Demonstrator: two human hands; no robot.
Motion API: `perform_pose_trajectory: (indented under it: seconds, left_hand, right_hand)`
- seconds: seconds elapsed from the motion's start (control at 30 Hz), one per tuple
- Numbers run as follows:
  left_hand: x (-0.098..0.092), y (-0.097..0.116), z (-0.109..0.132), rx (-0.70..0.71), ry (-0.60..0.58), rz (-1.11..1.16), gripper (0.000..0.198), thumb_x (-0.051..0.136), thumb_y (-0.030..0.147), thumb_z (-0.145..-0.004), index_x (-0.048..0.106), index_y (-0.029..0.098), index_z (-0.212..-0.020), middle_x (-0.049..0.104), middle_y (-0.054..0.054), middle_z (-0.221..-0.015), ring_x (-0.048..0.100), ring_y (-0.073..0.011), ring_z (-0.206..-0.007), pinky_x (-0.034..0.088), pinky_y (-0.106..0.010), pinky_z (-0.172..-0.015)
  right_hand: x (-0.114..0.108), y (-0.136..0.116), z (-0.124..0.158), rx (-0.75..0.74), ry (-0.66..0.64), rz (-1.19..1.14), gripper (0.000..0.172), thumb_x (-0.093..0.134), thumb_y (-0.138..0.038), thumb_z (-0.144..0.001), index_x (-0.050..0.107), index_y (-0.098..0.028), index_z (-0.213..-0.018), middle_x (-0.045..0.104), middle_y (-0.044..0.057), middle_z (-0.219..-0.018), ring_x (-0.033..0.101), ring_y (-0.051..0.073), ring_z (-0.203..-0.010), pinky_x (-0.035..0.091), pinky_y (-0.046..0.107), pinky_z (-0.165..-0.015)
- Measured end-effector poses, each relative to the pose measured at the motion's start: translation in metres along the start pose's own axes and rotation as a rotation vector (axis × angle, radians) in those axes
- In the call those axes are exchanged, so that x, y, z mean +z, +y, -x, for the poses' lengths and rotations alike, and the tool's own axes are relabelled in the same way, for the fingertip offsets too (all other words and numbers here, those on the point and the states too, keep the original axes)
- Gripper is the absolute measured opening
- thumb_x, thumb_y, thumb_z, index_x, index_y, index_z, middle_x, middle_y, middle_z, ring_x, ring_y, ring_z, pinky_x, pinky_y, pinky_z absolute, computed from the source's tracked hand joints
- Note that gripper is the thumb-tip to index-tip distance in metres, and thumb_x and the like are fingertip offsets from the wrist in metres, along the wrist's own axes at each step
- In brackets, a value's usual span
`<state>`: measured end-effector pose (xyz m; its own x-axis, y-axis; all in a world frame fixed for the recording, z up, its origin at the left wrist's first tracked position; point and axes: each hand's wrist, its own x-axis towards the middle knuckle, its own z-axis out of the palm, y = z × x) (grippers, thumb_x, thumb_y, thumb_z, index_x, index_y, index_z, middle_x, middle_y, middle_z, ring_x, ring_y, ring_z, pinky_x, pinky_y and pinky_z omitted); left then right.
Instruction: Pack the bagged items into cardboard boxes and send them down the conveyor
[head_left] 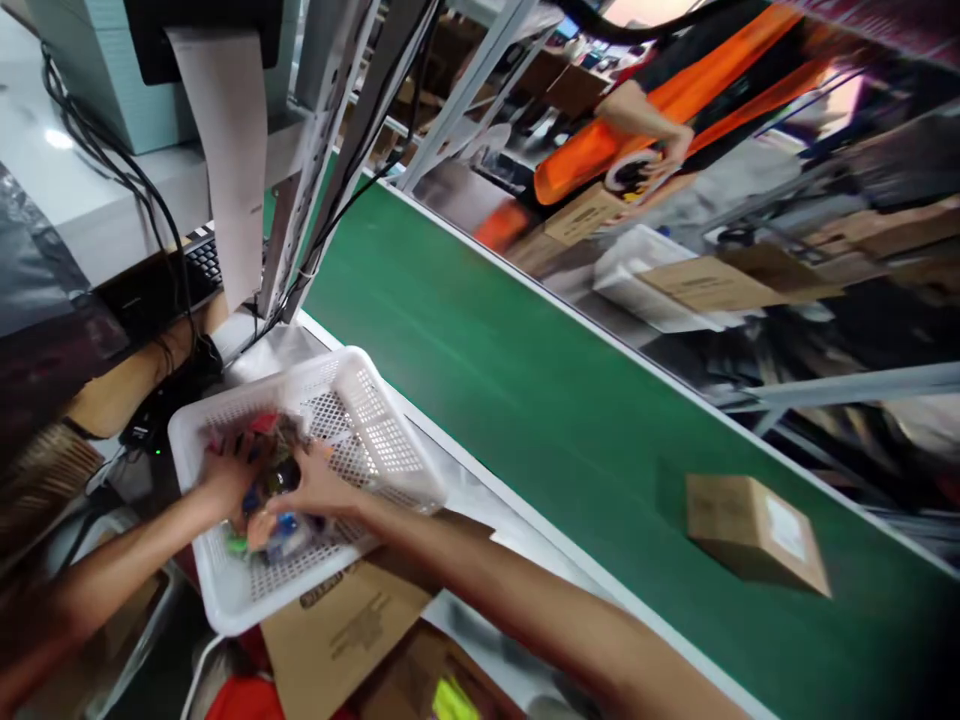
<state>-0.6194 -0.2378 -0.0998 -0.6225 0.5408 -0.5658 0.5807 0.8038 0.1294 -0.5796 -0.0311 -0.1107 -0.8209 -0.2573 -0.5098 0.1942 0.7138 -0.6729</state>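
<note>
A white plastic basket with perforated walls sits tilted in the view at the lower left. Inside it is a heap of small, colourful items, some seemingly in clear wrapping; motion blur hides their kind. My left hand reaches into the basket from the left, its fingers curled against the heap. From the right, my right hand grips the other side of the same heap, thumb and fingers bent around it. Some fingertips of both hands are lost among the items.
A green conveyor belt runs diagonally past the basket, carrying a cardboard box. Open cardboard lies below the basket. A metal post with cables and a printer's paper strip stand beyond. Across the belt, a person holds a tape roll.
</note>
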Motion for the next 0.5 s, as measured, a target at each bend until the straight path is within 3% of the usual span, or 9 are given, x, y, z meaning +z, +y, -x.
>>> perform_pose_trajectory:
  seconds: [0.07, 0.13, 0.27, 0.43, 0.5]
  left_hand:
    - [0.001, -0.002, -0.004, 0.012, -0.038, 0.001, 0.155, 0.106, 0.038, -0.046, 0.022, 0.025, -0.176, 0.016, -0.03, -0.18, 0.038, -0.0607, -0.151, 0.052, -0.071, -0.105]
    - [0.003, -0.008, -0.008, 0.054, -0.017, 0.005, 0.152, 0.103, 0.038, -0.052, 0.018, 0.025, -0.177, 0.017, -0.03, -0.18, 0.044, -0.058, -0.149, 0.053, -0.068, -0.106]
    - [0.003, -0.019, -0.01, 0.125, 0.056, 0.051, 0.129, 0.091, 0.037, -0.069, 0.021, 0.018, -0.176, 0.035, -0.029, -0.173, 0.057, -0.049, -0.142, 0.053, -0.058, -0.111]
    - [-0.005, -0.02, -0.002, 0.142, 0.084, 0.118, 0.091, 0.082, 0.036, -0.08, 0.049, 0.02, -0.163, 0.044, -0.021, -0.171, 0.064, -0.0442, -0.136, 0.057, -0.052, -0.107]
    - [-0.012, -0.019, 0.004, 0.145, 0.094, 0.123, 0.08, 0.081, 0.033, -0.082, 0.056, 0.021, -0.157, 0.048, -0.019, -0.169, 0.065, -0.0412, -0.136, 0.058, -0.05, -0.108]
  right_hand:
    - [0.021, -0.014, 0.005, 0.1, 0.012, 0.037, 0.157, 0.102, -0.066, -0.045, 0.024, -0.017, -0.172, 0.036, 0.027, -0.168, 0.037, 0.051, -0.154, 0.036, 0.06, -0.126]
    - [0.034, -0.026, 0.006, 0.239, 0.037, 0.088, 0.161, 0.104, -0.056, -0.043, 0.018, -0.018, -0.173, 0.037, 0.029, -0.164, 0.043, 0.053, -0.149, 0.042, 0.06, -0.121]
    - [0.033, -0.034, -0.003, 0.32, 0.037, 0.067, 0.136, 0.101, -0.047, -0.052, 0.033, -0.017, -0.166, 0.051, 0.027, -0.151, 0.064, 0.044, -0.129, 0.054, 0.051, -0.105]
    - [0.025, -0.038, -0.007, 0.315, 0.074, 0.069, 0.11, 0.096, -0.042, -0.059, 0.049, -0.01, -0.153, 0.058, 0.028, -0.146, 0.067, 0.041, -0.123, 0.058, 0.045, -0.097]
    - [0.022, -0.043, -0.006, 0.269, 0.083, 0.085, 0.099, 0.094, -0.039, -0.062, 0.055, -0.01, -0.148, 0.063, 0.024, -0.141, 0.069, 0.036, -0.118, 0.058, 0.042, -0.094]
